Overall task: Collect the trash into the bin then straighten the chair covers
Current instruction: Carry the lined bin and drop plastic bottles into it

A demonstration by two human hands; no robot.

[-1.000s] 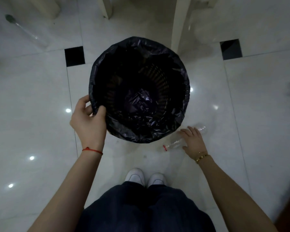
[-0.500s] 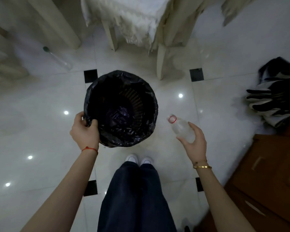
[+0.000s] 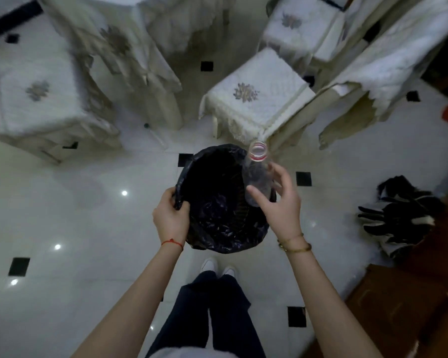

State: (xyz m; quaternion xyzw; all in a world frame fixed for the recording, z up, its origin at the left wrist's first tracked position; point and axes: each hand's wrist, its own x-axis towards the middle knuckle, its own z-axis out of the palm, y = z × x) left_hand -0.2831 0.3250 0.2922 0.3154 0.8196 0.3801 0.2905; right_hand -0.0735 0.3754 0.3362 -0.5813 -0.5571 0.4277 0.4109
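The left hand (image 3: pixel 171 220) is gripping the bin (image 3: pixel 219 200) rim; the right hand (image 3: pixel 279 202), fingers loosening, is holding a clear bottle (image 3: pixel 258 177) over it. Another bottle (image 3: pixel 155 134) is lying at 11 o'clock; chair covers (image 3: pixel 254 96) are awaiting straightening.

A black and white cloth (image 3: pixel 398 218) lies in a heap on the shiny white floor (image 3: pixel 75 228) with small black squares. A brown wooden cabinet (image 3: pixel 404 311) stands just beside the heap.

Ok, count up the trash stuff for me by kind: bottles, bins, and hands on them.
Clear plastic bottles: 2, one in the right hand over the bin, one on the floor near a chair
Bins with black liner: 1, left hand grips its rim
Hands: 2
Total: 5
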